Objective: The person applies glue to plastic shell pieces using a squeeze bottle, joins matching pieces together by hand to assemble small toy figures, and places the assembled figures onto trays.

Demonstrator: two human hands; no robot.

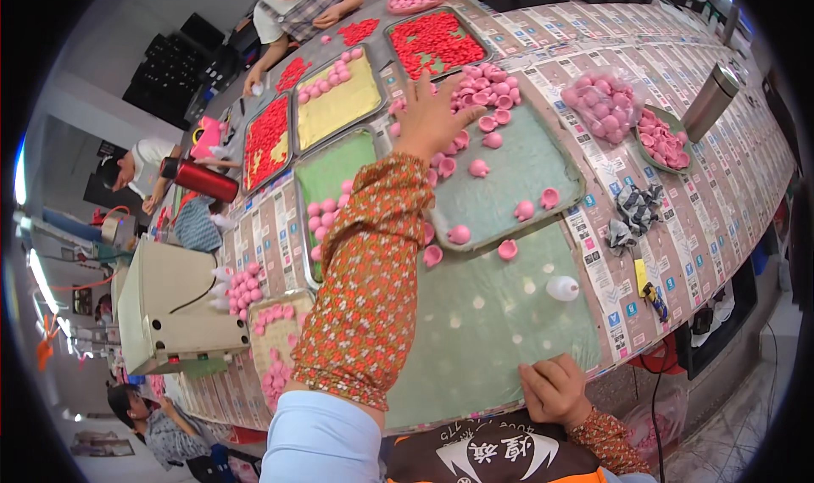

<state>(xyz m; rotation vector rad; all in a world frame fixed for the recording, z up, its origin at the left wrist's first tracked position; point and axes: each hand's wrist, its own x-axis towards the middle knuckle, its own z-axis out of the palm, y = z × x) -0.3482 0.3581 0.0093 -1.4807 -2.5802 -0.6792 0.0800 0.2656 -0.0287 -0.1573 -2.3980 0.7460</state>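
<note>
My left hand (431, 118) reaches far over the table with its fingers spread, at a heap of small pink hollow shells (487, 84) at the far end of a green-lined tray (530, 161). It seems to touch the heap's near side; no held piece shows. Loose pink pieces, some cup-shaped, lie around the tray's near corner, and one cup-shaped shell (508, 249) sits just outside it. My right hand (557, 388) rests closed at the table's near edge, and its curled fingers hide whatever they may hold. A small white squeeze bottle (562, 288) lies on the green mat (483, 339).
Left stand trays of pink balls (322, 220) and red pieces (267, 139). On the right are a bag of pink balls (604, 101), a bowl of shells (664, 139), a steel flask (710, 101) and crumpled cloth (636, 216). Co-workers sit along the far left side.
</note>
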